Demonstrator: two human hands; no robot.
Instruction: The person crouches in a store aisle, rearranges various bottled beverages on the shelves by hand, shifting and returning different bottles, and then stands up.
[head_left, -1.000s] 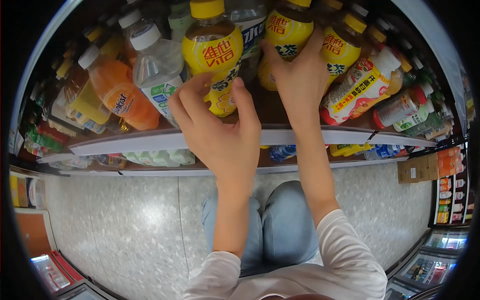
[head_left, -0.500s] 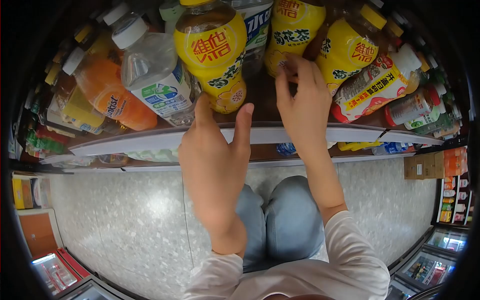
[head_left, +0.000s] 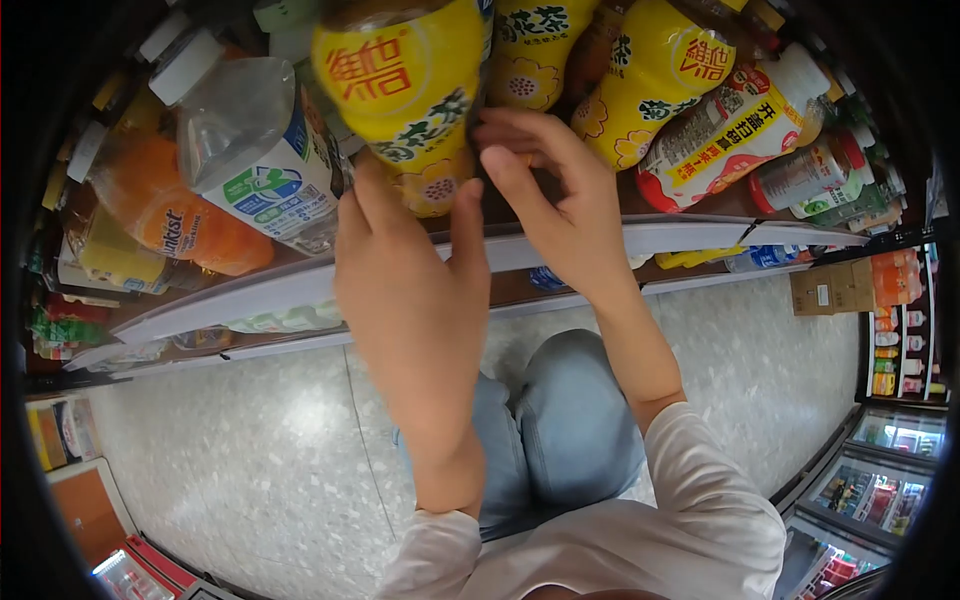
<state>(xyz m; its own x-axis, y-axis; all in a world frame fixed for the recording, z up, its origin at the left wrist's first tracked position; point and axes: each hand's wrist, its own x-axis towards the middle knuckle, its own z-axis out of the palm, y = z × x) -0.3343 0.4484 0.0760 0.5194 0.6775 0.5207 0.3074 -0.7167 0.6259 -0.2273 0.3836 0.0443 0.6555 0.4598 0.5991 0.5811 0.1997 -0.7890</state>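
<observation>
A yellow-labelled bottle of chrysanthemum tea (head_left: pixel 400 90) stands at the front of the shelf, its top cut off by the view's edge. My left hand (head_left: pixel 405 280) is closed around its lower part, thumb on the right side and fingers on the left. To the right, my right hand (head_left: pixel 570 205) is open with bent fingers apart, holding nothing I can see. Its fingertips reach close to the bottle's right side; whether they touch cannot be made out. Behind that hand is a second tea bottle (head_left: pixel 530 55), and a third tea bottle (head_left: pixel 640 90) leans to its right.
On the left are a clear water bottle (head_left: pixel 255 140) and an orange soda bottle (head_left: pixel 175 200). A red-and-white bottle (head_left: pixel 730 130) stands on the right. A pale shelf edge (head_left: pixel 660 236) runs below the hands. Cardboard boxes (head_left: pixel 830 287) and glass-door fridges (head_left: pixel 870 490) stand farther right.
The left hand has closed in on the front tea bottle, which has shifted slightly right relative to its neighbours. The right hand has moved from the second bottle toward the front one. The view has turned.
</observation>
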